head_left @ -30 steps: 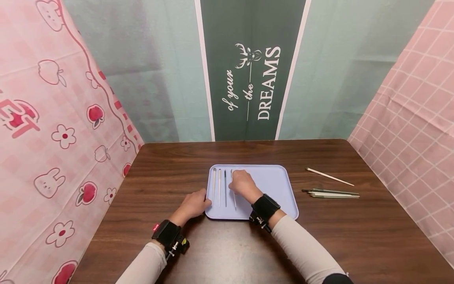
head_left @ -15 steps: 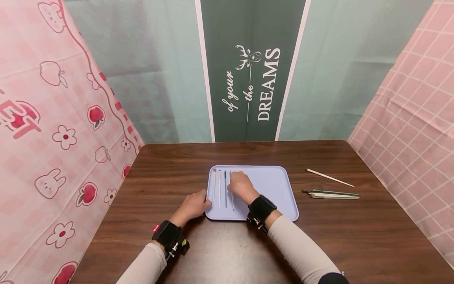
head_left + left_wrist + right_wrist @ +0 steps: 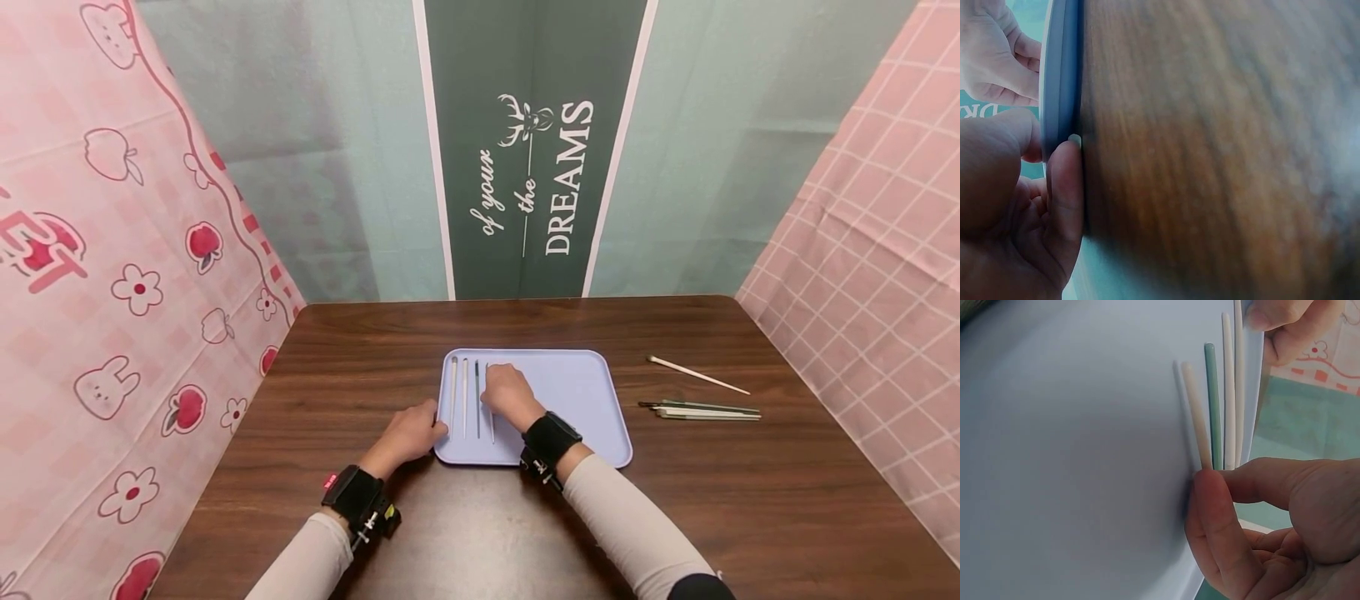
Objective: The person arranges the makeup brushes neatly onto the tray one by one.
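My right hand [image 3: 512,394] pinches a slim pale-handled brush [image 3: 1195,412] between thumb and fingers over the left half of the lavender tray [image 3: 573,417]. The brush's handle points toward me; its head is mostly hidden behind the hand. Just left of it, a green-handled brush [image 3: 1212,400] and two pale brushes [image 3: 453,392] lie in a row on the tray, roughly parallel, heads away from me. At the tray's left edge, my left hand [image 3: 407,432] grips the rim [image 3: 1063,69], thumb on one side and fingers on the other.
Right of the tray, a single pale brush [image 3: 697,374] lies slantwise on the brown wooden table [image 3: 465,533]. Nearer me is a small bundle of green and pale brushes [image 3: 705,412]. Printed curtains [image 3: 352,167] surround the table at the back and sides.
My right hand has shifted slightly left with the pinched brush, which now stands closer to the green-handled one. My left hand stays on the tray's edge.
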